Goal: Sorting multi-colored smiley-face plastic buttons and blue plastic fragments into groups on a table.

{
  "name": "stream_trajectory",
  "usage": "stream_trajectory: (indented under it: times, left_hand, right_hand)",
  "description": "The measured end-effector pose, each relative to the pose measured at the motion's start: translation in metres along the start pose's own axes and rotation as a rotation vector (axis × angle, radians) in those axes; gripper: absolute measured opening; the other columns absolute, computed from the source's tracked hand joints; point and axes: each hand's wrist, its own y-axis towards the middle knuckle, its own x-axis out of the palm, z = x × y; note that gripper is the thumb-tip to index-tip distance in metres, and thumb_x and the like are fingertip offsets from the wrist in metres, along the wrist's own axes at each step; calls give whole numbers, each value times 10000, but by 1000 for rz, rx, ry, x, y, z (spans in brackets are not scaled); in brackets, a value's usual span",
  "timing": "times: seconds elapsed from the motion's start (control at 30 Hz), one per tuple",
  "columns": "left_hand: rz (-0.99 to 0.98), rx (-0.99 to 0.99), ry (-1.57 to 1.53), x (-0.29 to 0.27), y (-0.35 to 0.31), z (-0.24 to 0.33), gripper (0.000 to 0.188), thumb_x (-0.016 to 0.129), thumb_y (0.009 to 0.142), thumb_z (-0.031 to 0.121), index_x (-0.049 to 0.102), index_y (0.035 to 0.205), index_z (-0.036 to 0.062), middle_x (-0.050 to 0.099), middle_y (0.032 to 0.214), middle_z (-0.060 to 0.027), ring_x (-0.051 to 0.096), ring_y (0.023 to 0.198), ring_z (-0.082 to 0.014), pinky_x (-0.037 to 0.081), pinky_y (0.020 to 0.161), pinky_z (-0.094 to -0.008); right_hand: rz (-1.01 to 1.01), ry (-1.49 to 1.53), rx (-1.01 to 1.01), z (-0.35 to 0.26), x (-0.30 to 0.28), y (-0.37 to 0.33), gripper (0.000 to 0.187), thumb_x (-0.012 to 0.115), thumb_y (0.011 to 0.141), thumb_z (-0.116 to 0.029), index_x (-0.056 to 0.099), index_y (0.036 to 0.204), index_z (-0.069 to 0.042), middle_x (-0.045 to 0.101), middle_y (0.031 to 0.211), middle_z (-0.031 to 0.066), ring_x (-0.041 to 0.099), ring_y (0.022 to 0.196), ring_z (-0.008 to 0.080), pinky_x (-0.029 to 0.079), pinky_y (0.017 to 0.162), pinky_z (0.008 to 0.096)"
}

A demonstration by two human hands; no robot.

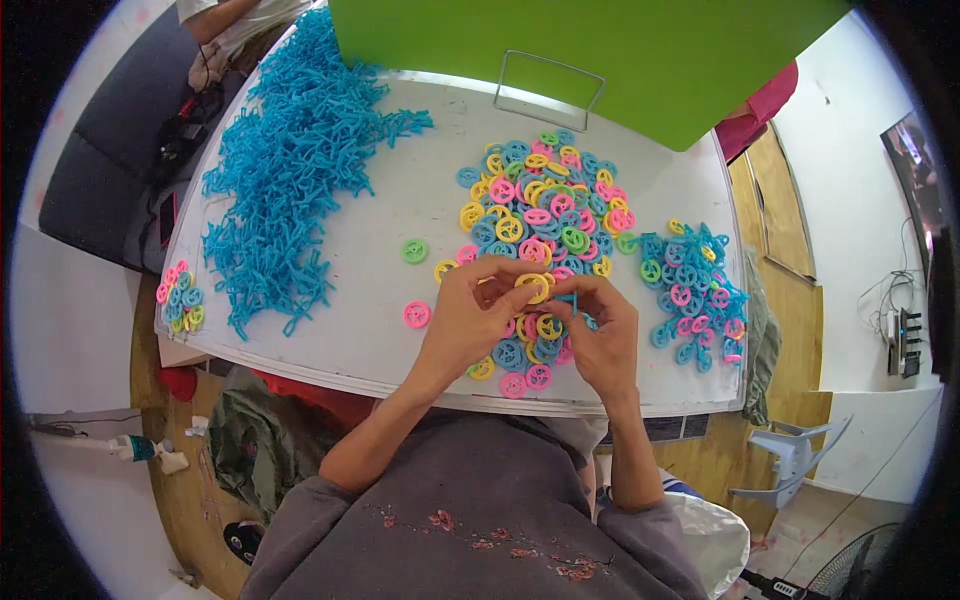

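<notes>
Over the near part of a pile of small plastic wheels point(508, 352), my two hands meet. A yellow plastic wheel point(533, 288) is pinched between the thumb and fingers of my left hand point(478, 308). My right hand point(603, 335) closes on a small blue plastic stick-like piece point(568, 299), right beside the yellow wheel. Whether the two pieces touch is hard to make out. Loose wheels in pink, yellow, blue and green lie under and beyond both hands. Just left of the pile are a single pink wheel point(416, 314) and a green wheel point(414, 251).
A large heap of blue plastic pieces point(290, 170) covers the left of the white table point(390, 230). Blue pieces with wheels on them point(690, 290) lie at the right, a small wheel cluster point(180, 300) at the left edge. A green panel point(590, 50) stands at the far side.
</notes>
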Motion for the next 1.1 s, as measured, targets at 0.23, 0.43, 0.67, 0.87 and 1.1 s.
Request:
stream_trajectory:
  times: [0.23, 0.43, 0.67, 0.87, 1.1]
  left_hand:
    - [17, -30, 12, 1, -1, 7, 146, 544, 879, -52, 608, 1009, -32, 644, 966, -102, 636, 863, -154, 545, 783, -297]
    - [100, 191, 318, 6, -6, -2, 142, 564, 858, -70, 622, 978, -21, 626, 972, -98, 625, 825, -144, 505, 728, -281]
    - [72, 117, 153, 2, -3, -2, 232, 527, 908, -19, 644, 1107, 0, 585, 958, -63, 623, 856, -146, 539, 745, -260]
    - [121, 148, 39, 11, -7, 4, 223, 515, 928, 9, 620, 1119, -34, 618, 1015, -107, 630, 900, -167, 560, 780, -279]
    - [158, 153, -53, 16, -9, 4, 195, 513, 926, -2, 604, 1089, -57, 627, 1047, -117, 633, 915, -174, 569, 792, -302]
  right_hand:
    - [-91, -28, 40, 3, 1, 2, 187, 650, 793, 66, 586, 958, 7, 644, 911, 52, 622, 837, 118, 499, 760, 258]
    - [-88, 223, 80, 0, 3, 7, 160, 623, 804, 67, 608, 949, 1, 669, 849, 48, 625, 821, 93, 497, 715, 251]
    - [66, 146, 95, -6, 7, 5, 131, 679, 807, -9, 652, 935, 4, 685, 803, 60, 628, 712, 96, 497, 639, 246]
    - [82, -145, -61, -3, 11, 4, 143, 666, 856, -61, 668, 963, 33, 675, 752, 28, 604, 698, 58, 461, 599, 192]
    - [118, -2, 65, -1, 15, 2, 131, 657, 873, -83, 668, 939, 30, 620, 692, -27, 475, 621, 2, 350, 514, 167]
